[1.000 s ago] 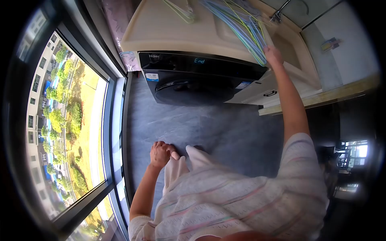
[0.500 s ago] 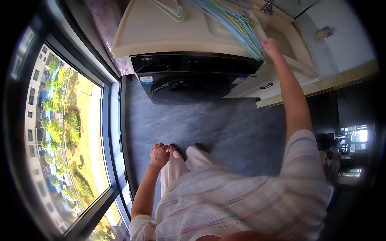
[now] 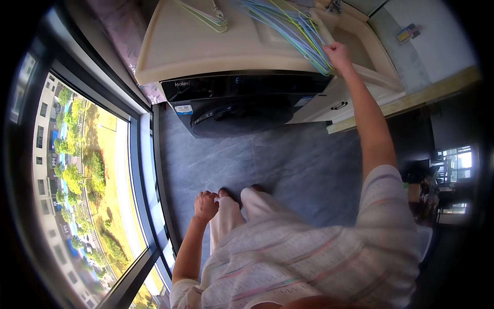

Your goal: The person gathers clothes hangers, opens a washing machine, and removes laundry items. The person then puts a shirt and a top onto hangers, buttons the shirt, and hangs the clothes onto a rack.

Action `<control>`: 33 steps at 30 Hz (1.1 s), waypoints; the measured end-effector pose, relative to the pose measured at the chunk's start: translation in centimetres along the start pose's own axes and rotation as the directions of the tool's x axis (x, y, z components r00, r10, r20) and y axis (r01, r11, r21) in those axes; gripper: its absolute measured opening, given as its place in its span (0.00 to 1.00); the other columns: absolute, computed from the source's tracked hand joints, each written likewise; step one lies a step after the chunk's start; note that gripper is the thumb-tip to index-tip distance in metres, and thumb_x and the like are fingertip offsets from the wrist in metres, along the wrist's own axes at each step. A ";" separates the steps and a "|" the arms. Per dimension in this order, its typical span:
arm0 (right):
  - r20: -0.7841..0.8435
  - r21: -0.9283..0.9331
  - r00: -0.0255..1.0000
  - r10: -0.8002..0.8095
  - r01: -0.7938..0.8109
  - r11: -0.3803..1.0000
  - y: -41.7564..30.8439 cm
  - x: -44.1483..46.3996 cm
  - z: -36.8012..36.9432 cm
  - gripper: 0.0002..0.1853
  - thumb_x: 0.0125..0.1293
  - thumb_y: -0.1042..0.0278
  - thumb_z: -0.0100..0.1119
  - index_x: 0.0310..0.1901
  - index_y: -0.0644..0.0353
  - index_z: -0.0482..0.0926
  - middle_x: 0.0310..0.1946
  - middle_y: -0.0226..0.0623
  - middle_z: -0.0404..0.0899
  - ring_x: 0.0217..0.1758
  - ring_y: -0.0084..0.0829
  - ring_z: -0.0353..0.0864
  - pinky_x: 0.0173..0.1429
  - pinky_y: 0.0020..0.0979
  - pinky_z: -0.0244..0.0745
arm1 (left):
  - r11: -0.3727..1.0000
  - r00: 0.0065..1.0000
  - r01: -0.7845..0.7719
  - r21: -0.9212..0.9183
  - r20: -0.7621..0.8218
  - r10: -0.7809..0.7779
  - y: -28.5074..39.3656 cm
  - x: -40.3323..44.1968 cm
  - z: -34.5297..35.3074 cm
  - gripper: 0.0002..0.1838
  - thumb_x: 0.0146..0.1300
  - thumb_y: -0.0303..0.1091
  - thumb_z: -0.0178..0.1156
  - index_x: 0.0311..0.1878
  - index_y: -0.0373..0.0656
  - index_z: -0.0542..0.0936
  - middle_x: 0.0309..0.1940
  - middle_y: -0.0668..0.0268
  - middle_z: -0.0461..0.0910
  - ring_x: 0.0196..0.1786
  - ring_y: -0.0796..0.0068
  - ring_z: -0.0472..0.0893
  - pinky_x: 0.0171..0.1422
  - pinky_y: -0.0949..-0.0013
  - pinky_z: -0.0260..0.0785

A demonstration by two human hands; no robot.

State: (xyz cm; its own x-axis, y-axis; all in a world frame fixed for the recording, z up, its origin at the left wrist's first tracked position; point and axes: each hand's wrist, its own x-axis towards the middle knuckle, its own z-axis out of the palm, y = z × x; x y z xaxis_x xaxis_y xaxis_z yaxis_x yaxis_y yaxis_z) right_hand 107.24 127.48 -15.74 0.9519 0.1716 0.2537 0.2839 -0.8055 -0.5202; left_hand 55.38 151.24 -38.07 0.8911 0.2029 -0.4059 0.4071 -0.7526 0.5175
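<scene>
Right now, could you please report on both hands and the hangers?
Right hand at hangers, grip unclear. Left hand low, apparently empty. Hangers bunched on countertop; no obstruction visible.

Hangers (image 3: 309, 42) partly past top edge

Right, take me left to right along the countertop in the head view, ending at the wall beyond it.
Smaller group of hangers → larger bundle of hangers → right hand → small colourful item on the wall.
</scene>
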 end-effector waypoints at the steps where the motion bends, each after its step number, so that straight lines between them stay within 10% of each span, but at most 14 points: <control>1: -0.035 -0.046 0.999 -0.027 0.026 0.999 0.1 0.0 0.2 0.14 0.49 0.58 0.60 0.25 0.64 0.78 0.22 0.41 0.78 0.27 0.33 0.78 0.34 0.32 0.71 | 1.000 1.000 -0.001 0.000 0.012 0.001 -0.1 0.1 0.2 0.11 0.46 0.31 0.61 0.36 0.51 0.81 0.40 0.61 0.77 0.47 0.59 0.73 0.52 0.61 0.67; 9: 0.133 0.297 0.989 0.065 -0.102 0.949 -0.5 -0.3 -0.3 0.08 0.51 0.66 0.60 0.26 0.62 0.75 0.20 0.35 0.76 0.19 0.22 0.73 0.23 0.25 0.67 | 0.999 0.998 -0.052 -0.008 0.027 0.052 1.9 2.9 -1.0 0.11 0.46 0.30 0.60 0.37 0.50 0.81 0.39 0.60 0.77 0.46 0.58 0.74 0.51 0.61 0.68; 14: 0.221 0.747 0.975 -0.008 -0.164 0.645 -1.0 -0.7 -0.8 0.08 0.59 0.66 0.57 0.32 0.60 0.72 0.20 0.28 0.70 0.14 0.16 0.63 0.16 0.20 0.55 | 0.981 0.989 -0.139 -0.133 -0.072 0.131 7.1 8.0 -6.1 0.11 0.47 0.29 0.61 0.37 0.48 0.81 0.38 0.59 0.78 0.44 0.58 0.75 0.49 0.61 0.68; 20: 0.402 0.840 0.916 0.022 -0.378 0.390 -1.4 -1.1 -2.0 0.08 0.63 0.64 0.51 0.37 0.60 0.71 0.19 0.27 0.68 0.13 0.15 0.60 0.15 0.18 0.52 | 0.860 0.899 -0.396 -0.321 -0.324 0.294 18.7 15.7 -14.3 0.11 0.49 0.28 0.60 0.38 0.43 0.80 0.34 0.58 0.78 0.36 0.63 0.79 0.43 0.68 0.71; 26: 0.463 0.821 0.885 -0.047 -0.408 0.400 0.5 -0.3 -0.9 0.08 0.64 0.67 0.49 0.37 0.62 0.73 0.18 0.26 0.67 0.13 0.15 0.61 0.15 0.17 0.53 | 0.275 0.968 -0.232 -0.933 -0.193 0.160 28.3 22.6 -18.4 0.14 0.61 0.32 0.56 0.47 0.35 0.74 0.31 0.61 0.79 0.32 0.75 0.79 0.34 0.75 0.71; 33: 0.317 0.759 0.943 -0.100 -0.189 0.623 1.2 0.0 -0.5 0.09 0.61 0.69 0.54 0.38 0.67 0.76 0.19 0.27 0.72 0.15 0.16 0.66 0.21 0.19 0.61 | -0.082 0.990 -0.097 -0.992 -0.105 0.098 32.7 27.3 -20.1 0.14 0.63 0.33 0.53 0.47 0.34 0.71 0.29 0.58 0.78 0.27 0.72 0.78 0.27 0.74 0.70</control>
State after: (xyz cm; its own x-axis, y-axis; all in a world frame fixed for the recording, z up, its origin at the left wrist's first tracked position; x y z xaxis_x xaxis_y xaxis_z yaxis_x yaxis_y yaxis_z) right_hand 107.52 126.23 -15.98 0.9058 0.4225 0.0327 0.0844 -0.1042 -0.9910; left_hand 96.99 144.76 -17.10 0.9428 0.1931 -0.2717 0.0786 0.6634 0.7441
